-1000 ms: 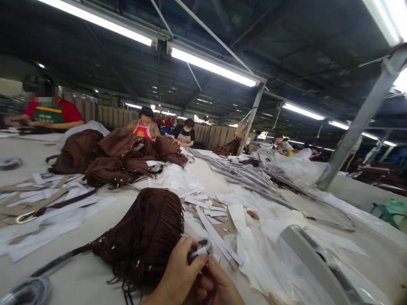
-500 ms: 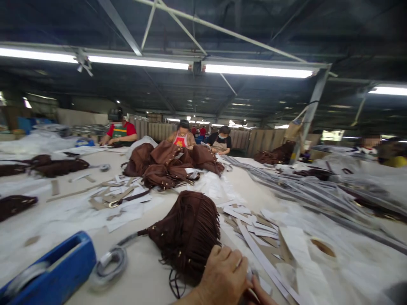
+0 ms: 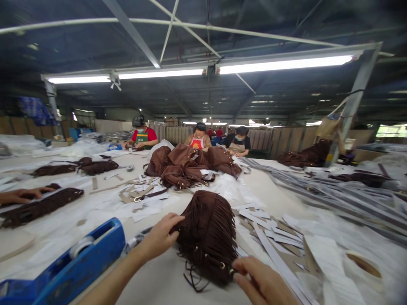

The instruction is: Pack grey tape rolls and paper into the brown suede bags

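A dark brown fringed bag (image 3: 206, 233) lies on the table right in front of me, with gold-coloured rings and thin loose cords at its lower end. My left hand (image 3: 163, 235) grips its upper left edge, thumb and fingers closed on the material. At the lower right corner, beside a gold ring, my right hand (image 3: 262, 277) pinches the bag between thumb and fingers. Part of the left fingertips is hidden behind the bag. Just left of my left wrist lies a roll of grey strip (image 3: 135, 241), partly covered by my arm.
A blue tape dispenser (image 3: 85, 262) stands at the front left. Paper and card strips (image 3: 276, 233) lie to the right, near a white roll (image 3: 364, 269). Behind is a pile of brown bags (image 3: 190, 165). Another person's hand (image 3: 25, 195) rests by a fringed piece at left. Several people work beyond.
My hands were close together at the bag's lower right; now they are apart, the left one on the bag's upper left edge. The view has turned left.
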A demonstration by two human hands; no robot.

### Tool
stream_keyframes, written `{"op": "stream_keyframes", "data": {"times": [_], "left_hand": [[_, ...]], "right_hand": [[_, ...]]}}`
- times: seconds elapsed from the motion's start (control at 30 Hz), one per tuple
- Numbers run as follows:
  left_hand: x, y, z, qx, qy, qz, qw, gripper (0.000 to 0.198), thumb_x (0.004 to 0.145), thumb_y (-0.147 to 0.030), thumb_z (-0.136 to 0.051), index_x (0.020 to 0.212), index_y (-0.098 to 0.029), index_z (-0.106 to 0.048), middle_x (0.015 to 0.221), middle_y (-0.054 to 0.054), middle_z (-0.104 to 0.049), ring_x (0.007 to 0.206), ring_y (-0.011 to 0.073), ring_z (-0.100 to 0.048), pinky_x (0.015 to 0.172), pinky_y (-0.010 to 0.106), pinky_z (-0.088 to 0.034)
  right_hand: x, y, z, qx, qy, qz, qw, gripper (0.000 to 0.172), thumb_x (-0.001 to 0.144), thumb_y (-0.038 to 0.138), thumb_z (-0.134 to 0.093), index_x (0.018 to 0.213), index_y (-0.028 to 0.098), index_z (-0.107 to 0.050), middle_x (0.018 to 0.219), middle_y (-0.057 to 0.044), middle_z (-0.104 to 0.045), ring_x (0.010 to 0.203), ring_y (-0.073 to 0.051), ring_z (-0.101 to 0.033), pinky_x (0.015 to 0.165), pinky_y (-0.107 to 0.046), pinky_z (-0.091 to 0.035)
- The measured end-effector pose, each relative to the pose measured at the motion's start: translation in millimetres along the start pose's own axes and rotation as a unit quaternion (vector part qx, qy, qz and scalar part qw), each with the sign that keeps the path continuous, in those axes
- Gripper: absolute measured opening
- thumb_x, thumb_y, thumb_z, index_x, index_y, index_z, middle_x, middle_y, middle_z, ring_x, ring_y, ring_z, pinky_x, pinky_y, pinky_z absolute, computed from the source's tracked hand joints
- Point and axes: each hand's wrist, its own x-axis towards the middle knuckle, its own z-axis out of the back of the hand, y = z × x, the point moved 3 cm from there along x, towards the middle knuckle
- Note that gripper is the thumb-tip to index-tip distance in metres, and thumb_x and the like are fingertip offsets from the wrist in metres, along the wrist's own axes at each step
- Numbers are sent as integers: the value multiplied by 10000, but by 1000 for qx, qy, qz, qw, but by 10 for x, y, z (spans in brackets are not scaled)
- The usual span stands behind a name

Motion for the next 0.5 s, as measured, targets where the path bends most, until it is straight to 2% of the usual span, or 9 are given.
{"op": "stream_keyframes", "data": {"times": [0.03, 0.1, 0.17, 0.2, 0.27, 0.33, 0.4, 0.43, 0.5], "left_hand": [[-13, 39, -35, -16, 3, 12, 1000, 473, 717, -98, -497, 1167, -198, -604, 1108, 70, -621, 1036, 206, -551, 954, 319, -401], [-16, 68, -94, -31, -15, 38, 999, 310, 724, -144, -529, 1004, -200, -648, 940, 39, -665, 893, 194, -586, 845, 289, -432], [-12, 47, -91, -29, -50, 55, 997, 155, 730, -151, -517, 832, -193, -626, 793, 20, -652, 779, 185, -577, 751, 276, -427], [-18, 22, -64, -25, -67, 59, 996, 111, 741, -153, -504, 784, -192, -599, 753, 17, -634, 747, 183, -564, 721, 275, -418], [-61, -46, 12, -17, -93, 54, 994, 87, 767, -163, -482, 769, -196, -562, 757, 23, -616, 746, 185, -548, 710, 278, -403], [-146, -123, 56, -6, -108, 31, 994, 98, 787, -164, -460, 771, -203, -548, 804, 36, -612, 786, 194, -545, 729, 288, -397], [-258, -164, 2, -11, -120, 18, 993, 100, 790, -162, -451, 761, -208, -534, 826, 41, -607, 806, 198, -550, 736, 295, -402], [-315, -151, -69, -36, -122, 34, 991, 85, 787, -164, -451, 756, -209, -516, 804, 34, -597, 776, 192, -556, 712, 292, -411], [-422, -45, -282, -145, -118, 136, 973, 40, 779, -191, -458, 747, -214, -451, 687, -4, -547, 619, 160, -551, 595, 265, -426]], "right_hand": [[92, 134, -114, -13, -2, 31, 999, 286, 752, 344, -635, 1028, 308, -700, 1078, -97, -678, 934, -286, -605, 818, -371, -439], [285, 350, -375, -75, 24, 91, 993, 614, 679, 271, -709, 1275, 320, -569, 1419, -104, -469, 1189, -368, -479, 978, -472, -359], [474, 448, -603, -159, 55, 142, 976, 815, 626, 264, -772, 1374, 308, -453, 1520, -104, -307, 1307, -421, -335, 1039, -556, -265], [566, 444, -680, -201, 63, 157, 965, 815, 643, 271, -771, 1385, 295, -436, 1520, -114, -302, 1329, -422, -301, 1043, -574, -247], [747, 350, -740, -280, 54, 151, 947, 614, 767, 266, -676, 1350, 255, -484, 1489, -133, -362, 1338, -388, -311, 1021, -554, -291], [905, 220, -710, -340, 42, 125, 931, 368, 876, 232, -528, 1240, 217, -583, 1442, -131, -440, 1276, -343, -418, 947, -480, -386], [1028, 144, -644, -366, 41, 113, 923, 265, 900, 235, -483, 1100, 199, -654, 1351, -117, -541, 1151, -313, -533, 856, -417, -437], [1075, 143, -613, -370, 42, 114, 921, 233, 896, 231, -485, 1022, 192, -676, 1268, -114, -602, 1087, -302, -571, 831, -404, -440], [1147, 203, -564, -372, 37, 113, 921, 212, 880, 181, -478, 897, 176, -689, 1072, -122, -679, 1006, -292, -604, 818, -399, -424]]}}
